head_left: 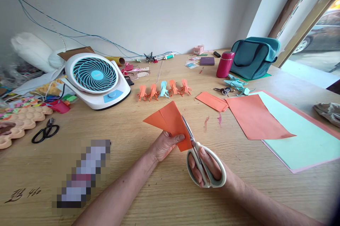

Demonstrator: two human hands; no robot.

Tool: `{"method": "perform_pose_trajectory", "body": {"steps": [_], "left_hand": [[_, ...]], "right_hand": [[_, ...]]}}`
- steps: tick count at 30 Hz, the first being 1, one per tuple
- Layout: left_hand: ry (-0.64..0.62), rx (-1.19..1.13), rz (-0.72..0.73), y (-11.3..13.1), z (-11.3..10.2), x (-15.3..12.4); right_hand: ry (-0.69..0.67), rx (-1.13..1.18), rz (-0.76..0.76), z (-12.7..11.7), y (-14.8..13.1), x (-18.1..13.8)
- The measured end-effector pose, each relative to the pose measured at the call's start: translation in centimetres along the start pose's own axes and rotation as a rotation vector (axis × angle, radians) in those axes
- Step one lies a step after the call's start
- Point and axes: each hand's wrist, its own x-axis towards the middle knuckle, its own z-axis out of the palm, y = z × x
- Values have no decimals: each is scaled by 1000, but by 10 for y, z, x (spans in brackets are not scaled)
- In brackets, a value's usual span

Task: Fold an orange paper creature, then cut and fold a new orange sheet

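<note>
My left hand pinches a folded sheet of orange paper near its lower edge, thumb on top and fingers underneath. The paper is held above the table, with a pointed corner to the left. My right hand has its fingers through the pale handles of a pair of scissors. The blades lie along the paper's right edge, one of them partly hidden by it. Behind the paper stands a row of small folded paper figures, several orange and one light blue.
Orange strips, an orange sheet and pale green sheets lie on the right. A magenta bottle and teal bag stand behind. On the left are a white fan, black scissors and a pixelated object.
</note>
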Motion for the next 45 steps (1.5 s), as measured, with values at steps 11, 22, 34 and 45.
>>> {"method": "perform_pose_trajectory", "body": {"steps": [11, 22, 34, 45], "left_hand": [[-88, 0, 11, -1, 2, 0], [-53, 75, 9, -1, 7, -1], [-56, 74, 16, -1, 8, -2], [216, -148, 109, 24, -25, 11]], "right_hand": [[-4, 30, -8, -2, 5, -1], [25, 1, -23, -1, -1, 0], [23, 23, -27, 0, -2, 0], [-59, -189, 15, -7, -5, -1]]}}
